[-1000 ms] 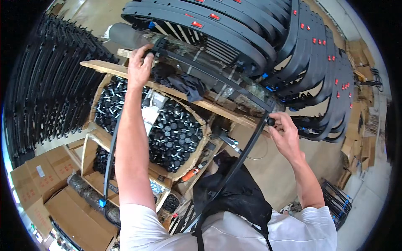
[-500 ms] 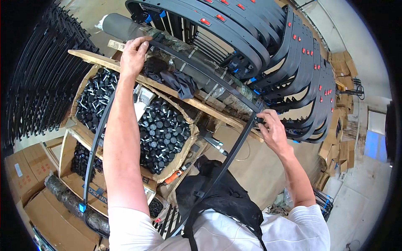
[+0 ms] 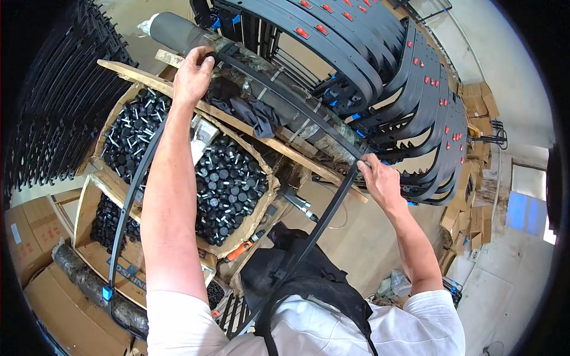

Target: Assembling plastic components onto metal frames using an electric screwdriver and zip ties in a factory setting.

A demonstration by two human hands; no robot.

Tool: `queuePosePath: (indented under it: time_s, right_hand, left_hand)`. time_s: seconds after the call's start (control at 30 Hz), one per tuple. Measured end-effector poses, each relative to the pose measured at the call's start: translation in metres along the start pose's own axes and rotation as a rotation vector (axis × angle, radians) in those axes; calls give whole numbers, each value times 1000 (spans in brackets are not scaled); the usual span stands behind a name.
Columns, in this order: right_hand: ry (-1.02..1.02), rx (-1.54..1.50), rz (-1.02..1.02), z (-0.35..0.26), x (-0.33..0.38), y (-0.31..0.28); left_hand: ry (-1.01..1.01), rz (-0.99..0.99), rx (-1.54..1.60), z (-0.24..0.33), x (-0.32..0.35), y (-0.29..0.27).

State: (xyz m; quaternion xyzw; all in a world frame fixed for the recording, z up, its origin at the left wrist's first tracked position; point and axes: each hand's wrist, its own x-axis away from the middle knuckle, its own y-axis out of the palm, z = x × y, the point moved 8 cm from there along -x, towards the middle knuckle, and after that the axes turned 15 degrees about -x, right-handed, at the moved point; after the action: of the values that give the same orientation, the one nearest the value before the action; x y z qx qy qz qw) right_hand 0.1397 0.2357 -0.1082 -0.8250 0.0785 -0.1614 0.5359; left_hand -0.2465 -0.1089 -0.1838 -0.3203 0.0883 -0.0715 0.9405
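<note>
A black metal frame [image 3: 291,107] of square tube lies across a wooden crate's edge, with one tube running down toward my body. At its far left corner my left hand [image 3: 193,77] is closed, thumb and fingertips pinching a small black round-headed bolt [image 3: 209,55]. My right hand [image 3: 382,181] is closed at the right corner, fingertips against the tube; whatever else lies under them is hidden. A curved side of black tube [image 3: 122,225] with a blue end piece [image 3: 107,293] passes behind my left forearm. Below my arms, black-headed bolts [image 3: 231,190] fill cardboard-lined compartments.
Curved black panels [image 3: 415,113] with red parts stand stacked at the far right. A wrapped grey roll [image 3: 178,32] lies behind the plank [image 3: 279,145]. An orange-handled tool [image 3: 240,248] sits by the bolt box. Black racks [image 3: 65,101] and cartons [image 3: 41,231] stand left.
My right hand has shifted slightly left and up, its fingertips closer onto the corner; a black knob seen in its fingers before is now hidden. My left hand stays at its corner.
</note>
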Motion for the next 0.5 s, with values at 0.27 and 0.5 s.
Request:
queuePosePath:
  time_s: [0.27, 0.5]
  right_hand:
    - [37, -57, -94, -6, 4, -3]
    - [-14, 161, -43, -13, -5, -8]
  left_hand:
    - [34, -11, -35, 2, 0, -6]
    - [91, 34, -145, -5, -5, -8]
